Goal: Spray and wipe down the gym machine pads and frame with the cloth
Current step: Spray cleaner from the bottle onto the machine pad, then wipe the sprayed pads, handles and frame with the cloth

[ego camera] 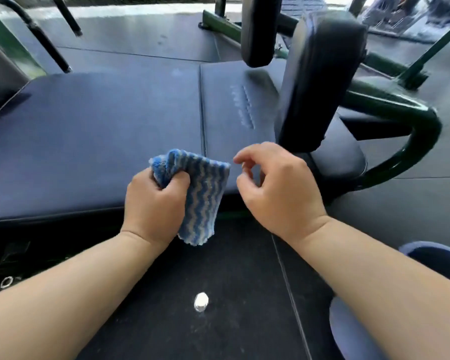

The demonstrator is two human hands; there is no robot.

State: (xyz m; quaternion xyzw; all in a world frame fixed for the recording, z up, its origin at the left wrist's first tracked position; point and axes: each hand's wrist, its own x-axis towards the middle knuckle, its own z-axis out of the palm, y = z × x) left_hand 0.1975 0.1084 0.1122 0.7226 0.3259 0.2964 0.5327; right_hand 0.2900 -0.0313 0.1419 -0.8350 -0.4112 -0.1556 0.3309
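My left hand [155, 203] grips a blue and white striped cloth [203, 193], bunched at the top and hanging down over the front edge of the dark blue bench pad [94, 136]. My right hand [278, 188] hovers just right of the cloth with fingers loosely curled, holding nothing. An upright black roller pad [320, 79] stands right behind my right hand, and a second roller pad [260, 29] sits further back. The green frame [411, 126] curves round at the right. No spray bottle is in view.
A small white crumpled scrap [201, 302] lies on the black rubber floor [218, 281] below my hands. Black handles [47, 45] of the machine rise at the back left. A blue rounded object [431, 253] sits at the right edge.
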